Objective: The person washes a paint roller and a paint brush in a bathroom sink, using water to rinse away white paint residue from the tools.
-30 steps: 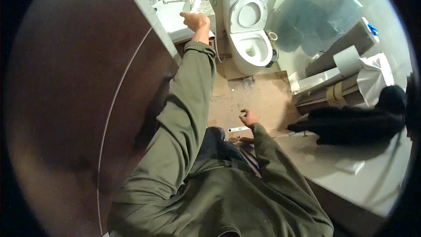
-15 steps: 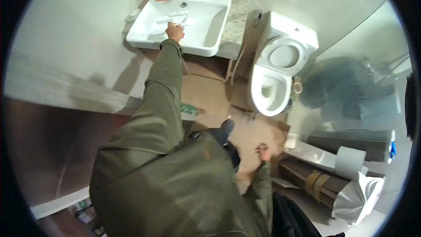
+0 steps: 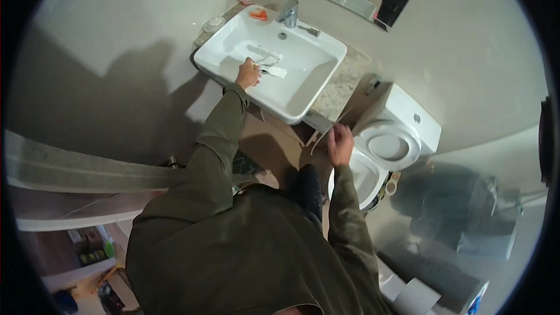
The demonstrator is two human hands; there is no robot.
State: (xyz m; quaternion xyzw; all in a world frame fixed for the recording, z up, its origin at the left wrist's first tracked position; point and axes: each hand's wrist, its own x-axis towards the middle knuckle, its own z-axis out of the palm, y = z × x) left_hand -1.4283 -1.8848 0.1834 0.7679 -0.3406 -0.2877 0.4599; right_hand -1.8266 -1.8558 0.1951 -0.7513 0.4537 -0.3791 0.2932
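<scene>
Over far sink (image 3: 309, 70), left hand (image 3: 249, 74): fingers clamped on white tool (image 3: 274, 72)
Right hand (image 3: 340, 144): fingers apart
Tool: slack grip risked a drop

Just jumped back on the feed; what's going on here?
A person is reaching over a white sink, the left hand apparently holding a white-ended tool, possibly a brush, above the basin. A slim white piece also shows in the basin, below the faucet. The right hand is between the counter and the toilet, with nothing visible in it.
</scene>
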